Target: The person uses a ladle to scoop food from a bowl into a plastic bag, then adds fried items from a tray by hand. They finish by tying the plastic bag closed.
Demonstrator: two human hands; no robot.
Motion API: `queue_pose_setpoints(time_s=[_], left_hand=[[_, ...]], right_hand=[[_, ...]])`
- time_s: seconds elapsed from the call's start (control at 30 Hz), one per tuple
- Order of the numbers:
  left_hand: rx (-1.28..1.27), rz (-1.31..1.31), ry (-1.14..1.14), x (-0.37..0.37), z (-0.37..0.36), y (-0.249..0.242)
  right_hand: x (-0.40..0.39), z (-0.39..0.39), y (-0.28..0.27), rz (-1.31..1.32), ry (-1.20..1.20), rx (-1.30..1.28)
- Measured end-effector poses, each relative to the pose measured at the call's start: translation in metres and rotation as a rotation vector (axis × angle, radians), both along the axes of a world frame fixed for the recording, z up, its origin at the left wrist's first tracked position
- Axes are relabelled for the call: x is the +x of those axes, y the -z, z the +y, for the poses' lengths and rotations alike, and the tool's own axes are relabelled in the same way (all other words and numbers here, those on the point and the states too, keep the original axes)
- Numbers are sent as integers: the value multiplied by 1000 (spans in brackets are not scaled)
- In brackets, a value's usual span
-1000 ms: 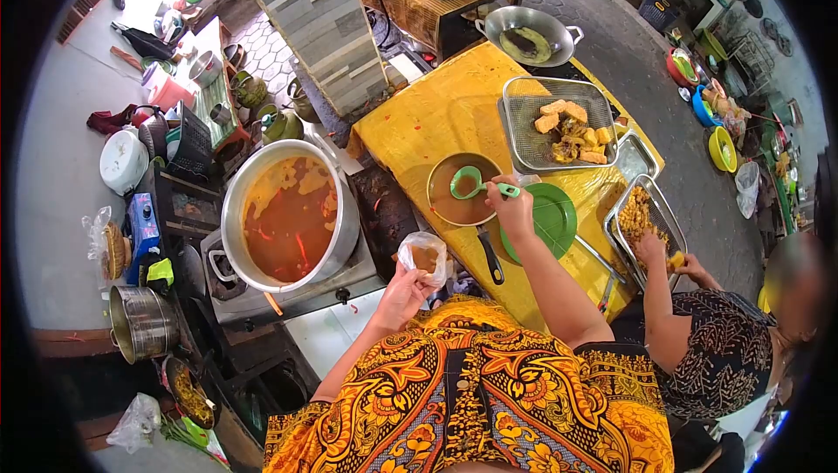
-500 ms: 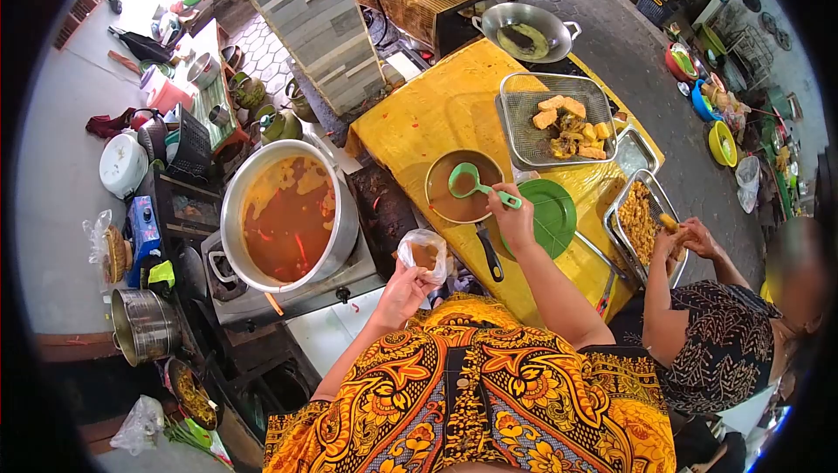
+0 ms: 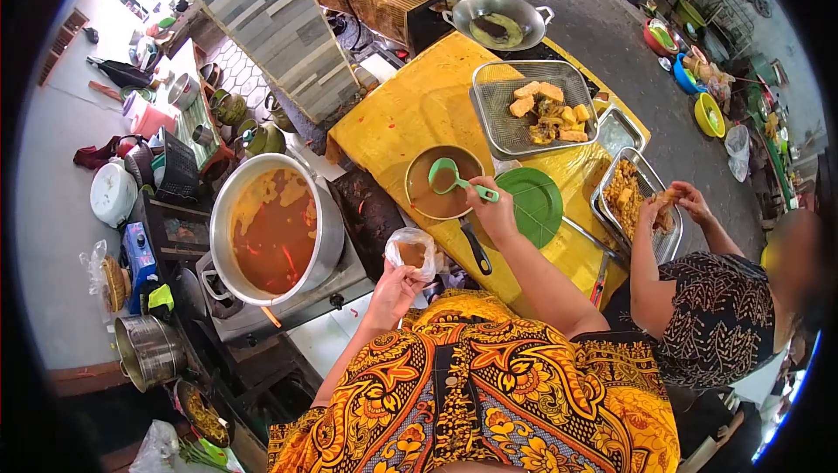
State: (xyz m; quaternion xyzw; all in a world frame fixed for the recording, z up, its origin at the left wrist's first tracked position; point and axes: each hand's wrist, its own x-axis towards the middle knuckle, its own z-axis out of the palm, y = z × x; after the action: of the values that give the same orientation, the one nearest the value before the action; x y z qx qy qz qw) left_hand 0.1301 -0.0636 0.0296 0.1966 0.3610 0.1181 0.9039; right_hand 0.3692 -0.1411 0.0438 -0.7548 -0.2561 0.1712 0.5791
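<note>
My left hand (image 3: 394,291) is closed on the edge of a clear plastic bag (image 3: 423,244), whose mouth is spread and which has brown broth inside. In my right hand (image 3: 491,213) I grip the handle of a green ladle (image 3: 443,175). The ladle's bowl sits in the brown broth of a saucepan (image 3: 415,161) on the yellow table. A green plate (image 3: 549,221) lies just right of my right hand. Left of my left hand, a large pot (image 3: 223,269) of reddish broth with red chillies stands on the stove (image 3: 347,276).
On the yellow tabletop (image 3: 397,104) stands a mesh basket (image 3: 501,139) of fried pieces. At right, a co-worker's hands (image 3: 672,201) are over a tray (image 3: 618,233) of food. A wok (image 3: 481,3) rests at the far table edge.
The view has shifted slightly, moving the table and pots a little left. My hands keep their holds on bag and ladle, with the ladle still in the saucepan. The co-worker's hands have moved closer together.
</note>
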Motion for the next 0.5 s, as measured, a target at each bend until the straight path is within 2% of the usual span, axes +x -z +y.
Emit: queue_pose_setpoints(time_s=[0.27,0.5], left_hand=[[-31,-74,-32,3,-1,2],[-2,-37,-46,6,0,6]], right_hand=[[2,-1,4,26,-2,-1],[1,0,9,-1,12,50]])
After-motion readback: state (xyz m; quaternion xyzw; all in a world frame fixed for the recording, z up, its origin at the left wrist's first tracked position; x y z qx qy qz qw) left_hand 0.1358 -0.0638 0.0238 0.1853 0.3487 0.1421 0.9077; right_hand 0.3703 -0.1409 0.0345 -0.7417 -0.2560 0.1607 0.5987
